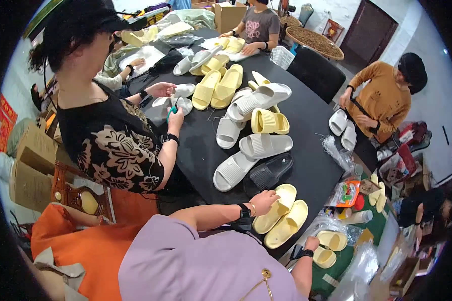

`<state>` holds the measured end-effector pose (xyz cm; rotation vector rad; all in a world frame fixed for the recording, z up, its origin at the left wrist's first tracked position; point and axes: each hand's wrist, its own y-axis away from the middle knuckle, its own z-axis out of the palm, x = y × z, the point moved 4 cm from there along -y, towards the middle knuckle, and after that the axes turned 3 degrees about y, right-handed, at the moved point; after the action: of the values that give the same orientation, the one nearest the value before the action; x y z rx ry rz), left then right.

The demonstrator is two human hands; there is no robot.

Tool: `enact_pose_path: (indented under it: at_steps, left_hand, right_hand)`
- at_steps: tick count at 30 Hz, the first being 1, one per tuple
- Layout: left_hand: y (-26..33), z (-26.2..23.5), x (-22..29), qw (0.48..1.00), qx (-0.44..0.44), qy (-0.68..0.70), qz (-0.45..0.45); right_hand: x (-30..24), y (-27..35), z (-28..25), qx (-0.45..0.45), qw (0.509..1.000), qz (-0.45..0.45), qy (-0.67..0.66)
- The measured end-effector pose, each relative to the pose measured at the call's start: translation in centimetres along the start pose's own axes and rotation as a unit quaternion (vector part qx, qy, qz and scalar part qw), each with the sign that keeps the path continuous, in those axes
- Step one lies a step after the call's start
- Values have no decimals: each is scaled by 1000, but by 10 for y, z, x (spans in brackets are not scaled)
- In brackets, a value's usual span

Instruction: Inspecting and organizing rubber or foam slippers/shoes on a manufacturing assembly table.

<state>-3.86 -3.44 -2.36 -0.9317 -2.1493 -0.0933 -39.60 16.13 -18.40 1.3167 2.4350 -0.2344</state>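
The left hand [264,199] rests with its fingers curled over the heel end of a pale yellow slipper [275,208] that lies at the near edge of the black table [306,120], and a second yellow slipper [288,224] lies just beside it, the two side by side and pointing the same way. How firmly the fingers hold the first slipper cannot be told, only that they lie on it. The right hand [312,243] is lower and to the right, off the table edge, just beside another pair of yellow slippers [329,248] resting among clear plastic bags [359,266]; whether it grips anything cannot be told, since the hand is small and partly hidden. Just beyond the left hand a black slipper [268,173] lies next to a white slipper [233,170], and more white and yellow ones are scattered up the middle of the table. On the left side of the table a person in a black flowered top holds teal scissors [172,110] over a white slipper. At the far end another person in a grey shirt handles yellow slippers, and a person in an orange top [381,98] stands at the right beside a white pair [342,128]
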Motion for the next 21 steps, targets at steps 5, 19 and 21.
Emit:
enact_pose_path:
  at_steps: [5, 19, 21]
  left_hand:
    - [2, 5, -13, 1000, 21, 4, 1]
    - [2, 22, -6, 1000, -16, -11, 19]
    - [1, 23, -2, 999, 2, 6, 44]
  right_hand:
    - [-31, 10, -21, 35, 998, 12, -45]
    - [-95, -4, -123, 95, 909, -6, -406]
    - [-100, -6, -126, 95, 901, -12, -422]
